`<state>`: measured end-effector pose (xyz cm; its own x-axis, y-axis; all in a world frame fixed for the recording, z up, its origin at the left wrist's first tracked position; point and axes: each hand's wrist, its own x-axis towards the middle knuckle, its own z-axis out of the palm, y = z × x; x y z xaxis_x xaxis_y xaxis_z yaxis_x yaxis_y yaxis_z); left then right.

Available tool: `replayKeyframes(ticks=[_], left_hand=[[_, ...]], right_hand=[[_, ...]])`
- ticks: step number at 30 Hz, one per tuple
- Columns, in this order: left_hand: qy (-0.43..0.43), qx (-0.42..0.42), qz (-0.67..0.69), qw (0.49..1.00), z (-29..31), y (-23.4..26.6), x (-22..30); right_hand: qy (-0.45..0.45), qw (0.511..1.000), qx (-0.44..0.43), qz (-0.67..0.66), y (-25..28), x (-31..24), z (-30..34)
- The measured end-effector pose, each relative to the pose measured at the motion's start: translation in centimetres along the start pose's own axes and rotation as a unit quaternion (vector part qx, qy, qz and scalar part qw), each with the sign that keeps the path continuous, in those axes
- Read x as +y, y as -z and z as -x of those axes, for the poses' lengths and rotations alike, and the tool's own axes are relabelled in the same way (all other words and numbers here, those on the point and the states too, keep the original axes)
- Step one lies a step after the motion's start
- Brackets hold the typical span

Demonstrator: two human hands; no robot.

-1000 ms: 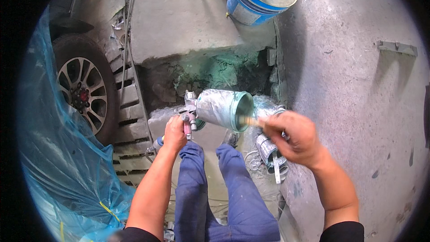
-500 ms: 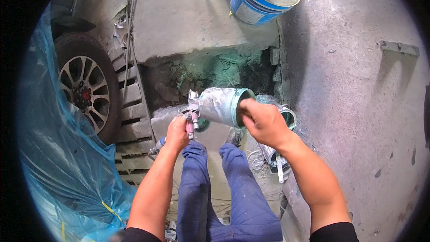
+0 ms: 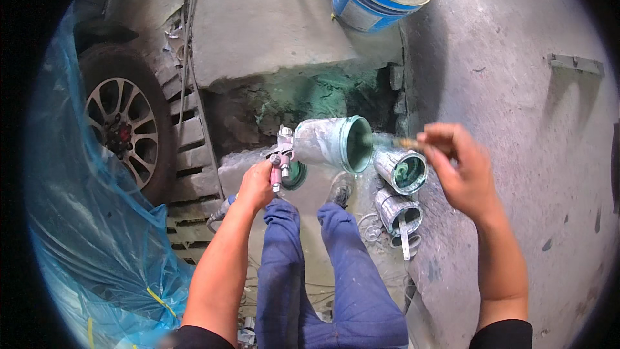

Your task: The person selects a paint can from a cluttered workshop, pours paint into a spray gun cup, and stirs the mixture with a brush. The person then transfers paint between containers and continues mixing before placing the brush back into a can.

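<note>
In the head view, the right hand [image 3: 458, 165] has just pulled back from the mouth of the silvery, green-stained cylindrical cup [image 3: 320, 139], its fingers pinching a thin, tan, blurred stick [image 3: 405, 143]. The left hand [image 3: 257, 184] has its fingers wrapped around the pink-and-silver metal spray gun [image 3: 282, 155]; the cup lies tipped beside it, mouth facing right. The stick's work inside seems unfinished.

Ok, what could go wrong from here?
The cup at the spray gun is uncovered, so anything inside might spill if the left hand tips too far.

The thin, blurred tool in the right hand could drip outside the cup's mouth.

The broken pit in the floor lies ahead of the shoe, so a step forward might mean a stumble.
</note>
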<state>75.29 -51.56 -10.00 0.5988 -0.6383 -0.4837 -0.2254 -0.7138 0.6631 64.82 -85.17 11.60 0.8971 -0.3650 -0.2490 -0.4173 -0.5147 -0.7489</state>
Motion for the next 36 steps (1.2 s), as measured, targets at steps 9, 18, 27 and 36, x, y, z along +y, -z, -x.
replayKeyframes(ticks=[9,18,27,36], left_hand=[[0.017,-0.068,-0.015,0.997,-0.2,-0.6,-0.1],[0.016,-0.101,0.003,0.995,-0.5,-0.5,1.2],[0.04,-0.151,-0.007,0.988,-1.0,0.5,2.6],[0.032,-0.182,0.006,0.983,-0.8,0.6,1.0]], right_hand=[[-0.031,0.998,-0.044,-0.025,1.0,2.0,-0.1],[0.012,0.995,-0.093,0.027,2.3,2.1,-0.4],[0.147,0.978,-0.128,0.069,1.9,2.0,-1.5],[0.17,0.973,-0.151,0.042,0.1,3.4,-2.5]])
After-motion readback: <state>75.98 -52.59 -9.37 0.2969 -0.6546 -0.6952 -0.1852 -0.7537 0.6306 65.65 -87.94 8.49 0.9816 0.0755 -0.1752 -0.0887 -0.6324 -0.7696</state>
